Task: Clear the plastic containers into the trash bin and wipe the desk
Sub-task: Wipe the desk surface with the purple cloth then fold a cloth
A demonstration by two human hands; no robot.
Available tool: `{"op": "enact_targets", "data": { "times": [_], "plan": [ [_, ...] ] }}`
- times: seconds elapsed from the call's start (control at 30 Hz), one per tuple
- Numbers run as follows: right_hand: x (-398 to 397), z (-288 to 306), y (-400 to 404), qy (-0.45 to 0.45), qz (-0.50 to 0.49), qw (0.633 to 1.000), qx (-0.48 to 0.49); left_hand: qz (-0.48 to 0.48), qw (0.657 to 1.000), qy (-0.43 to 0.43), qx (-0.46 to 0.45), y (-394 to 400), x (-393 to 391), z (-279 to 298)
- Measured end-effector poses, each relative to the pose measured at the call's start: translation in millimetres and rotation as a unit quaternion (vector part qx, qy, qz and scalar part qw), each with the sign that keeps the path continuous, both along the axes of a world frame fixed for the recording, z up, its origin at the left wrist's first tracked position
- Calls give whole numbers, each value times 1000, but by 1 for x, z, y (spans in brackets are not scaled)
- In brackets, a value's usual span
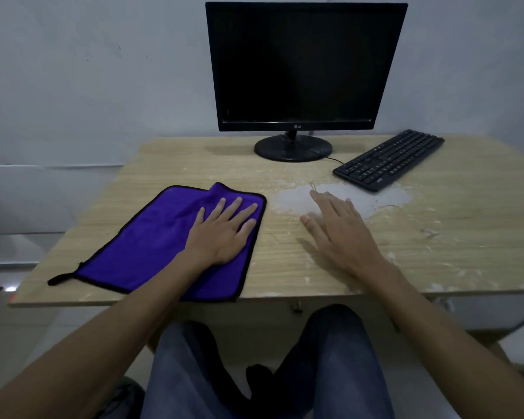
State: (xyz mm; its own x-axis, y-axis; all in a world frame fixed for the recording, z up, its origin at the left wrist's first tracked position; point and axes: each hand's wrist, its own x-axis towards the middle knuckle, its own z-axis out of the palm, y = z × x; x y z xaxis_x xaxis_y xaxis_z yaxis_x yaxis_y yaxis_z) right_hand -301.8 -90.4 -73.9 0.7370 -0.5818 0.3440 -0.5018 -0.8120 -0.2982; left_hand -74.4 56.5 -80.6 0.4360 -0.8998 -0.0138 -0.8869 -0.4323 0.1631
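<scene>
Knees in blue jeans (263, 367) fill the bottom of the view, tucked under the near edge of the tabletop (285, 267). 2 bare forearms reach up from the lower corners onto the wood-grain surface.

On the left side lies a purple cloth (152, 246) with black trim, spread nearly flat, 1 far corner folded over and a small black hanging loop at its near-left corner. Left hand (224, 228) rests palm down on the right part of the cloth, fingers (248, 208) straight and spread, grasping nothing.

Right hand (339, 228) lies just beside the cloth but apart from it, palm down on the bare wood, its fingers loosely extended and released. Their tips reach onto a pale grey worn patch (384, 198) where the surface has peeled; whether the palm fully touches the wood is hard to tell.

Farther back stands a dark monitor (303, 65) on a round base, against a grey wall (97, 71). A black keyboard (389, 160) sits angled at the back right, its near corner over the worn patch.
</scene>
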Motion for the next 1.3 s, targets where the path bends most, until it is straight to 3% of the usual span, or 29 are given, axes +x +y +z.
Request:
{"op": "enact_targets", "data": {
  "times": [0.13, 0.33, 0.8, 1.17, 1.3],
  "plan": [
    [-5, -6, 7, 16, -16, 1000, 0, 26, 1000, 11, 5, -41, 17, 4],
    [1, -7, 8, 35, -45, 998, 0, -27, 1000, -2, 15, -63, 39, 5],
    [0, -9, 8, 29, -49, 998, 5, -79, 996, -17, 24, -29, 22, 4],
    [-4, -12, 3, 10, 0, 1000, 2, 79, 996, -21, 21, 25, -53, -2],
    [-5, -13, 3, -4, 18, 1000, 14, 21, 999, -26, 15, 3, -66, -2]
  ]
}}
